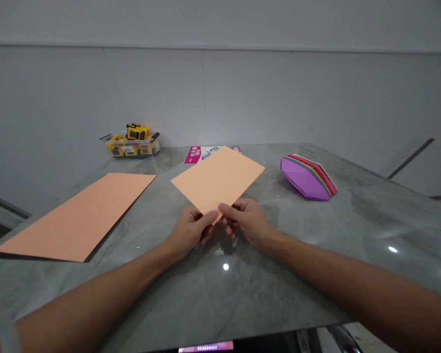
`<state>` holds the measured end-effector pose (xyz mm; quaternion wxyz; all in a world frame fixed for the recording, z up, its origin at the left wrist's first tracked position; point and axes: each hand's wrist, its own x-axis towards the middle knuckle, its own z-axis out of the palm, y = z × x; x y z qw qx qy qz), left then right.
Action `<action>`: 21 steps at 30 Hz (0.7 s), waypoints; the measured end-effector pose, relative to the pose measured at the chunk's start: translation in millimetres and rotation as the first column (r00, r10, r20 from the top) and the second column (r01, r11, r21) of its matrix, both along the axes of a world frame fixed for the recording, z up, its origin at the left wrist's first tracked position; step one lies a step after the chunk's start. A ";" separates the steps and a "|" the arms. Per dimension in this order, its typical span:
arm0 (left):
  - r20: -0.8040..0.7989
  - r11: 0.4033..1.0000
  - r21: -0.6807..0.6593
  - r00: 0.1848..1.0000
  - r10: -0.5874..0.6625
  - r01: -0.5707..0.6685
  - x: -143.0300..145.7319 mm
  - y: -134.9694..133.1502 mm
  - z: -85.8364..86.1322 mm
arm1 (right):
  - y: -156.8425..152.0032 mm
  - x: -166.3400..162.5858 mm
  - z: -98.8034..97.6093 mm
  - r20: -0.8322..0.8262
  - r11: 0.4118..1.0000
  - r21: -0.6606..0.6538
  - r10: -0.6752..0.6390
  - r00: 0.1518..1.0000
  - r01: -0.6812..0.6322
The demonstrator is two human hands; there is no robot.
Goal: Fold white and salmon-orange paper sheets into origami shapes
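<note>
A light orange sheet of paper [220, 179] is held up over the table, one corner pointing toward me. My left hand [193, 228] pinches it near that corner, thumb on top and fingers curled below. On the other side of the same corner, my right hand [248, 223] grips it the same way, the two thumbs almost meeting. Another, larger-looking orange sheet [84, 215] lies on the table to the left, its near edge casting a dark shadow. Whether the held sheet is folded, I cannot tell.
The grey marble-look table [213, 294] meets a white wall. At the back left stands a clear plastic box [132, 144] of yellow toy vehicles. Behind the held paper lies a pink-and-white printed sheet [194, 154]. A purple folded object [306, 179] with rainbow-coloured layers sits right.
</note>
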<state>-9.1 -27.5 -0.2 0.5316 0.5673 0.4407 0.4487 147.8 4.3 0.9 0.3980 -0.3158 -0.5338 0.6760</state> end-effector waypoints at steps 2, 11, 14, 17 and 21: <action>0.076 0.996 -0.010 0.993 -0.090 0.091 -0.7 0.2 -1.2 | 3.2 3.4 -1.8 -0.042 0.994 -0.016 0.105 0.994 -0.106; 0.234 0.972 -0.140 0.960 -0.155 0.191 -0.6 2.6 -2.4 | 4.0 5.0 -5.2 -0.048 0.966 0.003 0.258 0.965 -0.258; 0.263 0.966 -0.165 0.953 -0.151 0.198 1.7 0.6 -0.9 | 1.4 1.3 -4.8 -0.030 0.975 -0.044 0.217 0.976 -0.218; 0.295 0.969 -0.172 0.948 -0.121 0.177 5.0 -1.4 0.1 | -1.2 -3.1 -4.3 0.004 0.987 -0.077 0.139 0.990 -0.138; 0.333 0.974 -0.171 0.939 -0.087 0.151 7.6 -2.0 1.7 | -0.9 -5.0 -3.0 0.003 0.998 -0.011 0.069 0.998 -0.069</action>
